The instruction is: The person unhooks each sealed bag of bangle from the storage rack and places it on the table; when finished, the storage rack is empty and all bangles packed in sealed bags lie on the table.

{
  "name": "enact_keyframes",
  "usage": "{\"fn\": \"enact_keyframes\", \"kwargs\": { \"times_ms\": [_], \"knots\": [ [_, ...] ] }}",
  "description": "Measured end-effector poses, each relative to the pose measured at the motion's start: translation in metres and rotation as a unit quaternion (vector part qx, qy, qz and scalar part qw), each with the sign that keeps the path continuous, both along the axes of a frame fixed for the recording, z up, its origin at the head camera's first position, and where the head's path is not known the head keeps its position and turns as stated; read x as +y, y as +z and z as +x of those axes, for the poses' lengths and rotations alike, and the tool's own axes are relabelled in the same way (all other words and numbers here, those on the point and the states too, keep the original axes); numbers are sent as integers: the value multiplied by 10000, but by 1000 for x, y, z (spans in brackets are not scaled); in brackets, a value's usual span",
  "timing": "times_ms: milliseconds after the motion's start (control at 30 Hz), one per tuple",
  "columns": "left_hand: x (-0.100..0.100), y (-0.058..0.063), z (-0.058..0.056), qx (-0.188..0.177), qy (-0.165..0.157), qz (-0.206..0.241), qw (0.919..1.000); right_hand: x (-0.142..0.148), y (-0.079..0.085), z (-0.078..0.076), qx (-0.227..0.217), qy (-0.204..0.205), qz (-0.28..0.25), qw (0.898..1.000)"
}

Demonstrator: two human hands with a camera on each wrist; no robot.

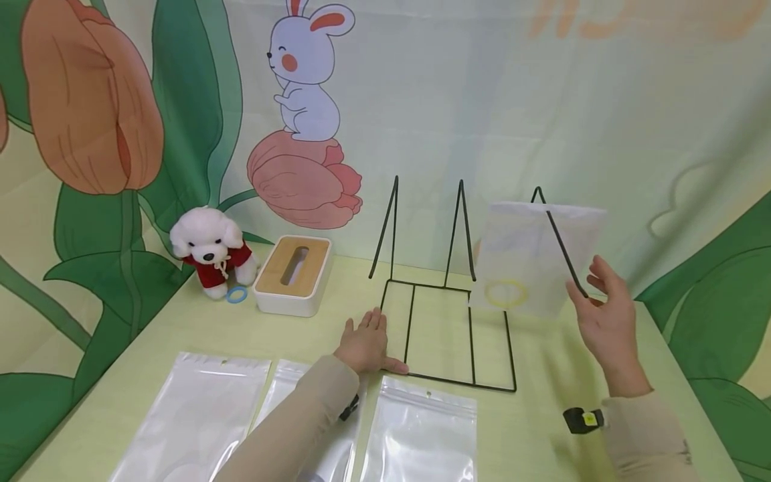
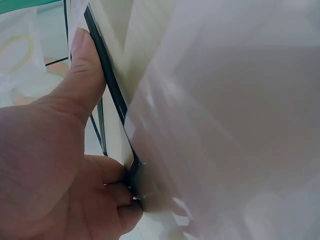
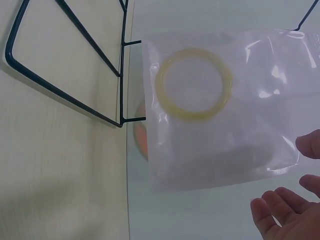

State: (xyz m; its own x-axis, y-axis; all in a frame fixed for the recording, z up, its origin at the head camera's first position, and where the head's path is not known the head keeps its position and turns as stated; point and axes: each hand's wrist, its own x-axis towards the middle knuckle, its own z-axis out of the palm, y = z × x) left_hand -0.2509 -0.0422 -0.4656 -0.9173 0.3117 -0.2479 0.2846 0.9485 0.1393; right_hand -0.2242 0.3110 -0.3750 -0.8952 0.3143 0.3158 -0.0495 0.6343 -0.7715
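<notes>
A black wire rack [image 1: 446,380] with three upright prongs stands on the table. Flat against its front left corner rests my left hand [image 1: 364,341], fingers straight along the side and thumb on the front rod. On the right prong [image 1: 564,248] hangs a translucent bag [image 1: 536,234], the rod crossing in front of it. A yellow ring [image 3: 160,85] shows through the bag in the right wrist view. My right hand [image 1: 608,328] is raised beside the tip of that prong, fingers loosely bent and apart from the bag's body; whether the thumb touches the rod I cannot tell.
Several clear zip bags [image 1: 421,428] lie along the front, the middle one partly under my left sleeve. At the back left are a wood-topped tissue box [image 1: 286,304], a plush dog [image 1: 207,221] and a blue ring [image 1: 229,299]. A printed cloth [image 1: 421,100] hangs behind.
</notes>
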Motion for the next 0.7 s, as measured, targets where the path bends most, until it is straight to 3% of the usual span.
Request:
{"fn": "enact_keyframes", "kwargs": {
  "times_ms": [200, 500, 700],
  "knots": [
    [1, -1, -1, -45, 33, 8, 10000, -1, 5, -4, 19, -29, 66, 10000],
    [0, -1, 0, -1, 93, 86, 9999, -7, 7, -3, 240, -558, -52, 9981],
    [-1, 0, 0, -27, 68, 78, 9999, -8, 6, -3, 430, -693, -180, 9965]
  ]
}}
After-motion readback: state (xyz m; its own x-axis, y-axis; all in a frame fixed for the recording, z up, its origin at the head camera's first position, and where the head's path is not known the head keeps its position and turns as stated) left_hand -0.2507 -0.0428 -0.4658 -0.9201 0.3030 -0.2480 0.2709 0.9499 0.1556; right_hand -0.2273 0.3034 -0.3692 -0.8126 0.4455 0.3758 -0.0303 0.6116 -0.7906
